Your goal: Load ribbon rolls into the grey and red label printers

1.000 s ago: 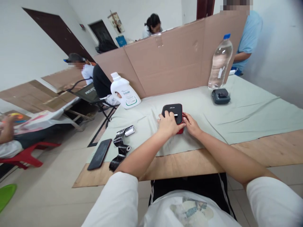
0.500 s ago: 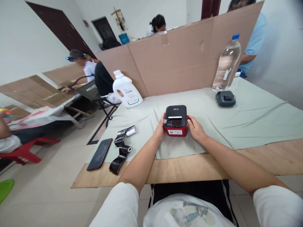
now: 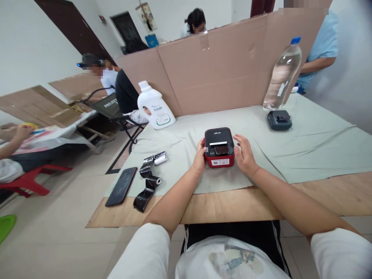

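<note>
A small red and black label printer [image 3: 219, 147] sits on the cloth in front of me, with a dark strip of film at its top slot and a white sticker on its front. Against its left side rests my left hand [image 3: 200, 157], fingers around that edge and partly hidden. My right hand [image 3: 245, 155] is just off the printer's right side, a small gap between them, its fingers stretched out and holding nothing. Left of my left arm lie black printed rolls [image 3: 149, 184], partly unrolled, a small white roll [image 3: 161, 160] and a dark phone [image 3: 122, 186].
A white jug [image 3: 155, 106] and a tall water bottle [image 3: 281, 77] stand before a cardboard partition [image 3: 215, 73]. A dark grey device [image 3: 279, 120] sits at the right rear. The wooden table edge [image 3: 226, 205] is nearest me. Several people sit beyond and to the left.
My right hand has come off the printer's right side and its fingers have spread. My left hand stays on the printer. The view has shifted slightly.
</note>
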Motion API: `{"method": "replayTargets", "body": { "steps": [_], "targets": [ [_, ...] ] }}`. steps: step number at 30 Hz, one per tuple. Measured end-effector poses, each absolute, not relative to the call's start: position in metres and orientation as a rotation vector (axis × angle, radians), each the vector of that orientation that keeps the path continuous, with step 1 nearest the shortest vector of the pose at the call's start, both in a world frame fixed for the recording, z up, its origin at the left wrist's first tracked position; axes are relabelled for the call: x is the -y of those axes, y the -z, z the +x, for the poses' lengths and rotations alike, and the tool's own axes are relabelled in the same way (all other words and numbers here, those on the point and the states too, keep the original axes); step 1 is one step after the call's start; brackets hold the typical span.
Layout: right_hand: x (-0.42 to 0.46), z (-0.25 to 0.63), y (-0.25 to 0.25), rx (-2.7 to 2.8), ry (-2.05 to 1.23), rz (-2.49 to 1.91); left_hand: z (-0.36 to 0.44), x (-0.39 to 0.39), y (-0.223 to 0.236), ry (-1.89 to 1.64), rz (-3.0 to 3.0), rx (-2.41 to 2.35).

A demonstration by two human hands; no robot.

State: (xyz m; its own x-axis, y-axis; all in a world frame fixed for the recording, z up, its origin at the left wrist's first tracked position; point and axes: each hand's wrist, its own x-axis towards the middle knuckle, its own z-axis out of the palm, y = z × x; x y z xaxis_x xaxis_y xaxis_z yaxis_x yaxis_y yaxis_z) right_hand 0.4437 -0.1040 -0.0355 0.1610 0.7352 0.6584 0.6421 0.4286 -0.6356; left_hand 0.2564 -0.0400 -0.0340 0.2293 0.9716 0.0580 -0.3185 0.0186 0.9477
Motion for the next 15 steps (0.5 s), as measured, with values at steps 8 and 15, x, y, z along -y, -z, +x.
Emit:
{"method": "replayTargets", "body": {
  "steps": [8, 15],
  "targets": [
    [0.115, 0.432, 0.021, 1.843, 0.032, -1.197, 0.256, 0.033, 0.020, -1.167, 1.135, -0.889],
    [0.115, 0.428, 0.024, 1.856, 0.130, -1.177, 0.250, 0.020, 0.020, -1.100, 1.475, -0.842]
  ]
}}
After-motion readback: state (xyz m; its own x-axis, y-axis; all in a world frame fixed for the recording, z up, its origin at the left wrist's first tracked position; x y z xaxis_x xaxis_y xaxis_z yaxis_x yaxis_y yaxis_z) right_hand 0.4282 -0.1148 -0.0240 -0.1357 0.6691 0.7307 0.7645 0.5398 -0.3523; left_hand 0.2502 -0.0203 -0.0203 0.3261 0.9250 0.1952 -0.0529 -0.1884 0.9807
